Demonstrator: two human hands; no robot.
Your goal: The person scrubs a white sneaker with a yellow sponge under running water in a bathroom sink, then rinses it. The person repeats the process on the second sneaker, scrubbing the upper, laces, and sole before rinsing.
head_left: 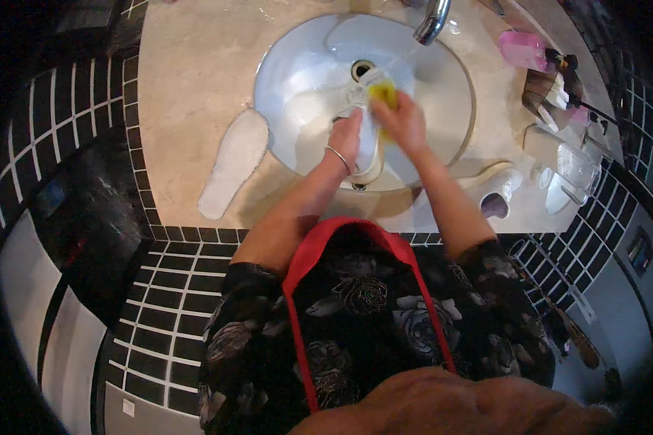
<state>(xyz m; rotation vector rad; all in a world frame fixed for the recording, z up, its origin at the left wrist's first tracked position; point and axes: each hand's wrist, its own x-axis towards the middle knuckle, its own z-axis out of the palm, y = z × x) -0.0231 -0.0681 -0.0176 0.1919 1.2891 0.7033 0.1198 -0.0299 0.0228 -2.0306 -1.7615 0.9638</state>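
Observation:
A white shoe [368, 148] is held over the round white washbasin [286, 69], its toe end pointing toward the drain. My left hand [347, 138], with a bracelet on the wrist, grips the shoe at its opening. My right hand [405, 125] is closed on a yellow sponge [382, 94], which presses against the right side of the shoe; the hand is slightly blurred. Above the basin, a metal tap [432, 23] lets a thin stream of water fall near the toe.
A white insole [233, 165] lies on the beige counter [185, 87] left of the basin. A second white shoe [502, 190] rests at the right, beyond my right forearm. A pink bottle [522, 49] and clear plastic containers [559, 156] stand along the right edge.

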